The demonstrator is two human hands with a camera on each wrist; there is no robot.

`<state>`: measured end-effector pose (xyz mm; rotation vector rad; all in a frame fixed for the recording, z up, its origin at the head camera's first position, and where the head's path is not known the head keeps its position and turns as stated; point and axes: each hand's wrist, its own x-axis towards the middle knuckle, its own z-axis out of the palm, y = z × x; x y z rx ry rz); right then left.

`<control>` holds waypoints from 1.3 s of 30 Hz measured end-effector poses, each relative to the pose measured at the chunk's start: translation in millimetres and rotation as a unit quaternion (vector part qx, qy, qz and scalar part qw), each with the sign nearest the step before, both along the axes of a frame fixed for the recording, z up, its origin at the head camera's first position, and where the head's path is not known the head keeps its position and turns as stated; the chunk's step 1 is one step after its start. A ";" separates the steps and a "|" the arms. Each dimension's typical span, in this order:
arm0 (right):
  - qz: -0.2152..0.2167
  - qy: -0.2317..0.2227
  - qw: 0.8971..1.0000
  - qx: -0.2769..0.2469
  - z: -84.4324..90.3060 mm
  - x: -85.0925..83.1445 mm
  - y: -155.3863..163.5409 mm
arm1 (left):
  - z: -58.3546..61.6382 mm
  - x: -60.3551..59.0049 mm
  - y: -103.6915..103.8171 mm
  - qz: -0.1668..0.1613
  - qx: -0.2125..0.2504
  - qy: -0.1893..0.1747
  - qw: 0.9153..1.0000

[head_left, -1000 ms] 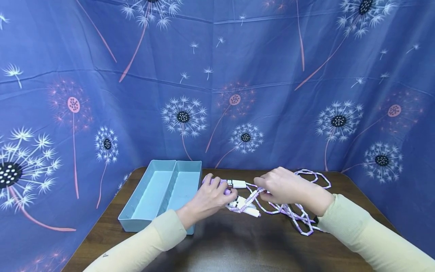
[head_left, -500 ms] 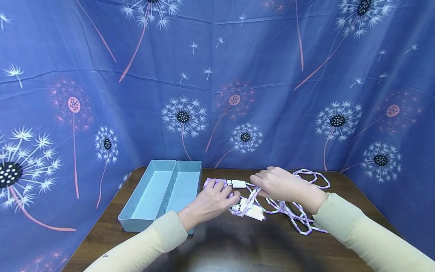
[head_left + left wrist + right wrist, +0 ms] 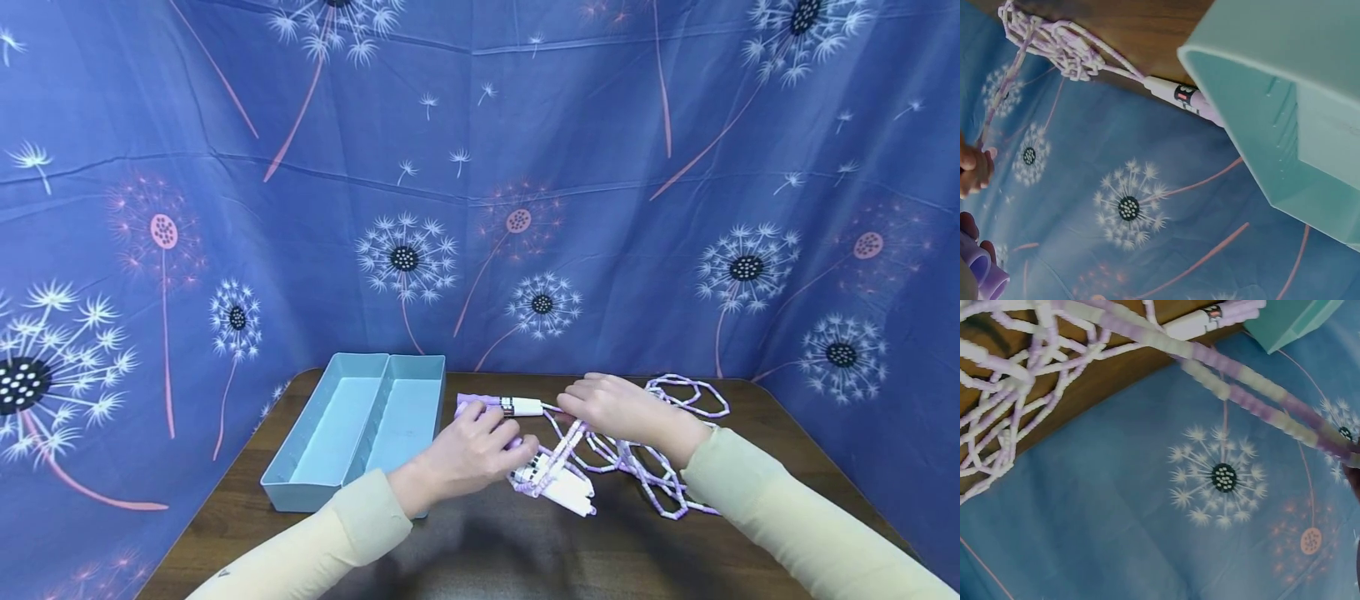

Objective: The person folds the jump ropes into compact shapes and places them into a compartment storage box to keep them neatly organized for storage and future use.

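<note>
In the head view my left hand (image 3: 476, 450) grips a pair of jump rope handles (image 3: 570, 493), white ends pointing toward the lower right. Their hollow purple ends (image 3: 988, 278) stick out in the left wrist view. My right hand (image 3: 618, 410) pinches a doubled length of the white-and-purple beaded cord (image 3: 557, 460), pulled taut up from the handles, with cord lying across them. In the right wrist view two strands of that cord (image 3: 1235, 375) run to the fingers at the right edge.
A second jump rope's handle (image 3: 521, 407) lies on the table behind my left hand. Its beaded cord (image 3: 660, 483) spreads in tangled loops at right, partly behind my right hand. A light blue two-compartment bin (image 3: 303, 483) stands left on the brown table (image 3: 465, 558). A patterned blue cloth (image 3: 637, 292) hangs behind.
The held handles have shifted right and toward the front, their white ends tipping lower. My left hand has moved slightly right. My right hand has drifted a little left, still holding the cord.
</note>
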<state>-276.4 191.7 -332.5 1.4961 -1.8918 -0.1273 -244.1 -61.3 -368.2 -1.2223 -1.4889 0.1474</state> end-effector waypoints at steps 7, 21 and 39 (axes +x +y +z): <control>-0.001 0.044 0.999 -0.014 -11.8 -1.0 4.8 | 6.9 0.6 -11.1 0.019 0.033 -0.090 0.995; -0.042 0.104 0.993 -0.042 -45.4 1.6 -4.9 | 27.2 4.2 -13.5 0.123 0.133 -0.224 0.958; -0.086 0.094 0.992 0.019 -63.5 16.7 -5.2 | 27.8 -19.7 -22.0 0.252 0.164 -0.281 0.912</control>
